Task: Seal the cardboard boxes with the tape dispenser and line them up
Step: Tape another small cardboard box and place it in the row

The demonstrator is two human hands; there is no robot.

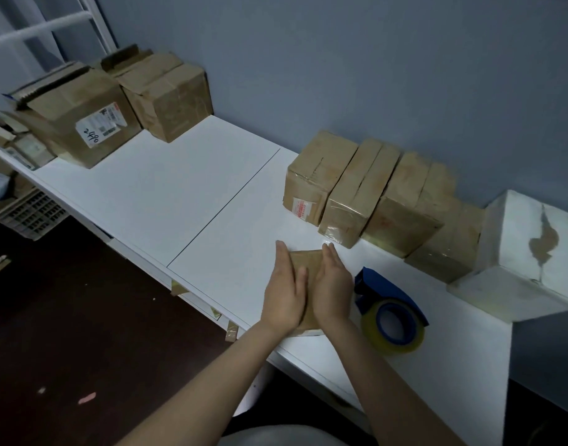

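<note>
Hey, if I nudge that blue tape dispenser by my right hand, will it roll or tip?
Probably neither: the tape dispenser seems to lie flat on its side, roll hole facing up. On the smooth white table it would likely slide. Its blue plastic body looks rigid.

The white table [186, 194] bears a small cardboard box [303, 257] near its front edge, a tape dispenser [390, 312] just right, a row of taped boxes [350, 194] behind, a white box [527, 252] rightmost, and larger cartons [92, 123] far left.
</note>
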